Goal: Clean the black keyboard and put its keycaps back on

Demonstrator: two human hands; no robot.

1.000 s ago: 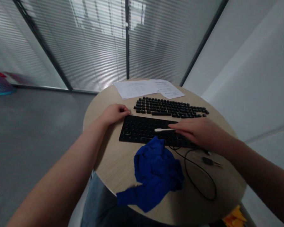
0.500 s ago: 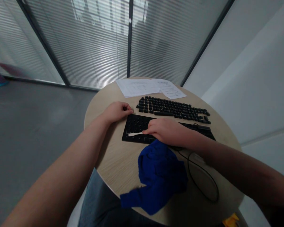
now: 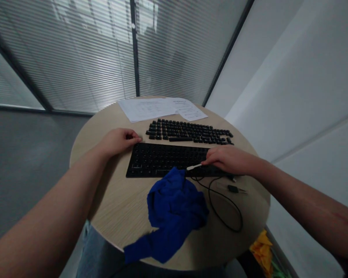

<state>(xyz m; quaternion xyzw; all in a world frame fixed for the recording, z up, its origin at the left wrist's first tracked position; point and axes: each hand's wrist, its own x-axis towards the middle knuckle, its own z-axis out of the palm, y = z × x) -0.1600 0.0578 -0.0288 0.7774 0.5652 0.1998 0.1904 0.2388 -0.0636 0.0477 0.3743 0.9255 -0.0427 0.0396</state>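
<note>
Well, right hand hides part of keyboard base and white stick.

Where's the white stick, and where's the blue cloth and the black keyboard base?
White stick [image 3: 194, 167]: head view, middle of the part that shows.
Blue cloth [image 3: 176, 206]: head view, on its crumpled middle.
Black keyboard base [image 3: 168, 157]: head view, on its top, near the middle.

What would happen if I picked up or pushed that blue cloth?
It would probably flop, since the blue cloth lies in soft, loose folds. Pushed, it would likely bunch up rather than roll, being crumpled. One end reaches past the near edge of the table, so it might slip off.
</note>
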